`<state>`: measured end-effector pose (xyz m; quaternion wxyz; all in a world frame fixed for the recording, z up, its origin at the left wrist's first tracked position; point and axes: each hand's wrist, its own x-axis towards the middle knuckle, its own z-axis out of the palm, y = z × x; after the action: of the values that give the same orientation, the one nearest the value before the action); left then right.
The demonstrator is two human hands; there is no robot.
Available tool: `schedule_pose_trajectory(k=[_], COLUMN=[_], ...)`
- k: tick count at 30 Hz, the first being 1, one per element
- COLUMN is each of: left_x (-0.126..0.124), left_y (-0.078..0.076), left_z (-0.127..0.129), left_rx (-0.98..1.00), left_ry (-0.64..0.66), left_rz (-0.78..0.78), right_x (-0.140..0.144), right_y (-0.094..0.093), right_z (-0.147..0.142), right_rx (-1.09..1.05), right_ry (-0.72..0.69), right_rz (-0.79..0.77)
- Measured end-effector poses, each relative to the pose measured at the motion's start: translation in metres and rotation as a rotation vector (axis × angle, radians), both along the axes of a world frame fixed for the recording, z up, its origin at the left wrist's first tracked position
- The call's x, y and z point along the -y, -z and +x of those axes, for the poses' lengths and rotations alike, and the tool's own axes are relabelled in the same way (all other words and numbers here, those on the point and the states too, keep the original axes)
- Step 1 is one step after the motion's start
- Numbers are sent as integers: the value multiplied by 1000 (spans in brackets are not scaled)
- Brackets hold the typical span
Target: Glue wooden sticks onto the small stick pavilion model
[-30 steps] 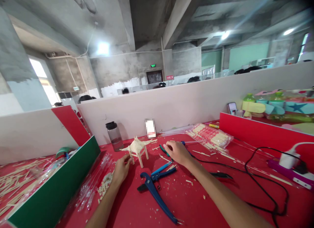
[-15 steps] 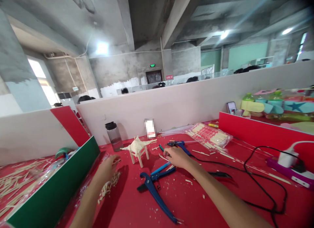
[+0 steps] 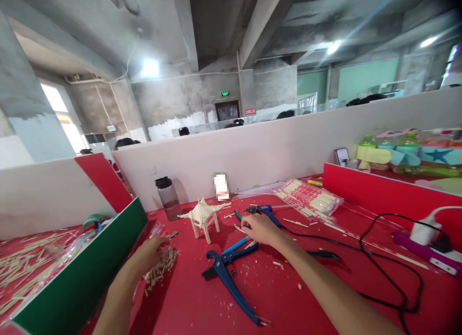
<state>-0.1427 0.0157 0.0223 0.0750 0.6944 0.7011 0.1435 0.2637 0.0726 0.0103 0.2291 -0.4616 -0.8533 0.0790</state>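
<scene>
Grey see-through plastic forms the tall, black-lidded bottle (image 3: 168, 199) standing upright on the red bench (image 3: 281, 306) near the pale partition (image 3: 281, 140); its lower part looks darker, though whether that is liquid is unclear. Toward the right rear, a clear plastic packet with red markings (image 3: 313, 196) holds a flat bundle of pale wooden sticks. Beyond the low red divider (image 3: 391, 193) stand bottles with green caps (image 3: 368, 141), partly covered by coloured cutouts. A large dark-blue hand cutter (image 3: 231, 284) lies across the bench, in front of the small four-legged pavilion model of pale sticks (image 3: 203, 216), with a light-blue slender tool (image 3: 236, 245) beside its upper arm. A blue glue gun (image 3: 266, 212) lies just behind the right hand (image 3: 259, 227), and a black cable (image 3: 325, 237) loops toward a purple power strip (image 3: 429, 252). The model stands upright between the two hands, touched by neither. The left hand (image 3: 152, 253) is over a heap of short stick offcuts (image 3: 166, 264), fingers loosely bent; the right has its fingers curled narrowly. I cannot tell whether either grips anything.
</scene>
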Motion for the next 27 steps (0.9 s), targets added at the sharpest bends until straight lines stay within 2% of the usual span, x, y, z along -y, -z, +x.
schedule_pose_trajectory(k=[5, 8, 12, 16, 20, 27], left_x=[6, 9, 11, 12, 11, 7], left_y=[-19, -24, -23, -19, -18, -13], left_z=[2, 6, 10, 12, 14, 12], left_rx=[-69, -76, -14, 125, 161, 290], left_ry=[-55, -57, -7, -36, 57, 127], left_rz=[11, 46, 61, 34, 49, 51], right_x=[2, 4, 5, 5, 6, 6], right_y=[-3, -5, -6, -6, -7, -6], right_z=[-2, -2, -3, -3, -3, -3], right_rx=[4, 3, 8, 7, 7, 0], right_ry=[1, 5, 14, 9, 13, 5], right_rz=[4, 8, 19, 10, 17, 23])
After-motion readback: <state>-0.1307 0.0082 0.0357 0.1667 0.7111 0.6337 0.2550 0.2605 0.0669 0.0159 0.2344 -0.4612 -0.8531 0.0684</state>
